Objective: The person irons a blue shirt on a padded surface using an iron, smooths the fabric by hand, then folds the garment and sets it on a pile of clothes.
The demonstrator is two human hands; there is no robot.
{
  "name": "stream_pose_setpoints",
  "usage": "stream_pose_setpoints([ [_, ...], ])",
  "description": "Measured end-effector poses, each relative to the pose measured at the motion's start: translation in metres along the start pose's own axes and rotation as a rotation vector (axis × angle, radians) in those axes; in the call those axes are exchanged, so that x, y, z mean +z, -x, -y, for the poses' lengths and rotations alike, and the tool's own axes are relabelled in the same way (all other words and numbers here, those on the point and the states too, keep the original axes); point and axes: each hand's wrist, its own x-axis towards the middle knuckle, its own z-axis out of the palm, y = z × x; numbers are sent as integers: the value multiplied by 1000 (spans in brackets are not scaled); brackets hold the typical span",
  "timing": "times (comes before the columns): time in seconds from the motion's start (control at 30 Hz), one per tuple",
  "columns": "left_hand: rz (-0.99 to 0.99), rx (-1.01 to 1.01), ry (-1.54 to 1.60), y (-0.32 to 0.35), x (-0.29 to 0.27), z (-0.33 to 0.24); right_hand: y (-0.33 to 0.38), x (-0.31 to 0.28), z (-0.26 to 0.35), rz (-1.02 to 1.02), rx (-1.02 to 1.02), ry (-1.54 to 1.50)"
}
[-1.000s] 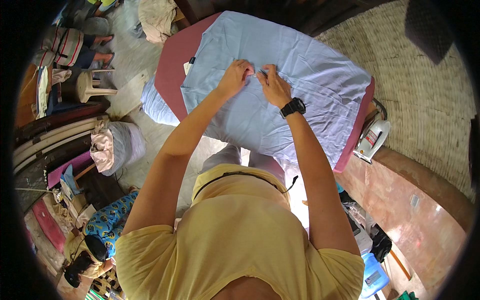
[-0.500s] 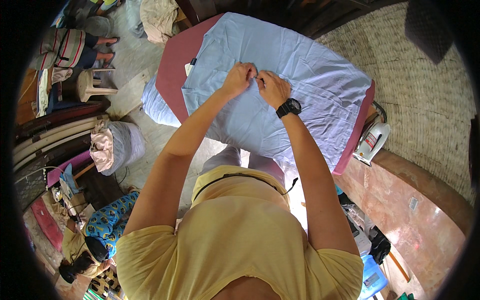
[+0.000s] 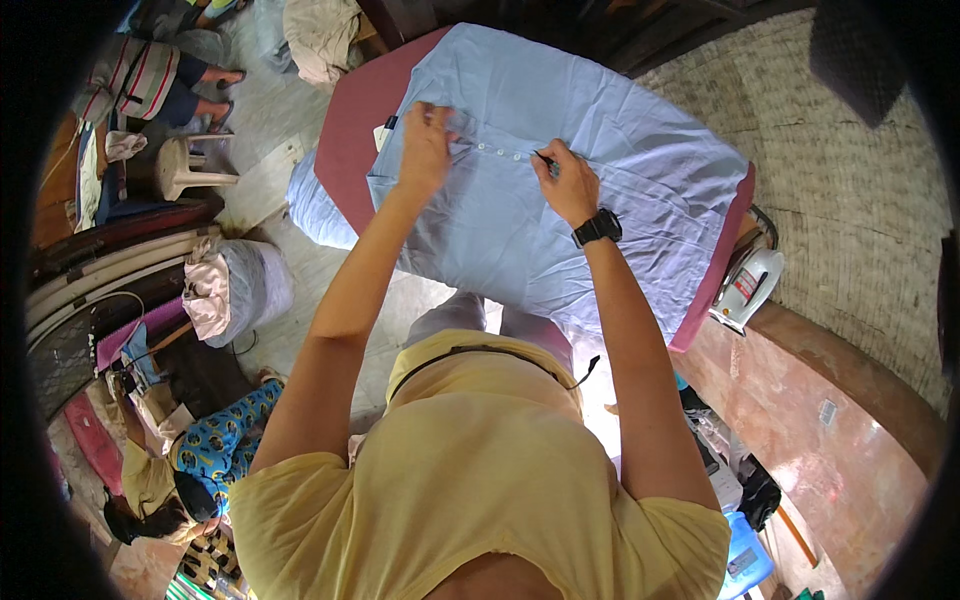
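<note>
A light blue garment (image 3: 480, 215) with wrinkles lies spread over a maroon-covered board (image 3: 352, 150). A row of several small white buttons (image 3: 500, 153) runs across its middle. My left hand (image 3: 428, 150), smeared by motion, is over the cloth left of the buttons, its fingers stretched out and holding nothing visible. At the row's right end, my right hand (image 3: 571, 185) is closed, pinching a small, thin dark object (image 3: 542, 157) whose kind I cannot make out. On that wrist is a black watch (image 3: 598, 229). A dark label (image 3: 391, 122) shows at the garment's left edge.
A white clothes iron (image 3: 747, 287) rests beside the board's right end. Light blue cloth (image 3: 318, 205) hangs at its left. A stuffed plastic bag (image 3: 255, 290) and a beige plastic stool (image 3: 178, 170) stand farther left. Other people sit at the left, one in blue patterned clothing (image 3: 225, 435).
My hands were together over the buttons and have parted. The left moved left and away, its fingers extending; the right shifted slightly right, still pinching. The button row is now uncovered.
</note>
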Motion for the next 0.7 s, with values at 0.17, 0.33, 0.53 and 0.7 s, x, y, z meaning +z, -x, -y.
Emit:
stream_pose_setpoints([
  [0.17,378,201,94,6,25,-14,-6,26,4,69,-57,7],
  [0.33,333,278,72,4,29,-10,-9,30,9,111,-90,12],
  [0.53,415,255,48,-1,26,-9,-12,32,14,116,-80,49],
  [0.7,428,223,66,-2,24,-11,-15,33,22,80,-100,116],
])
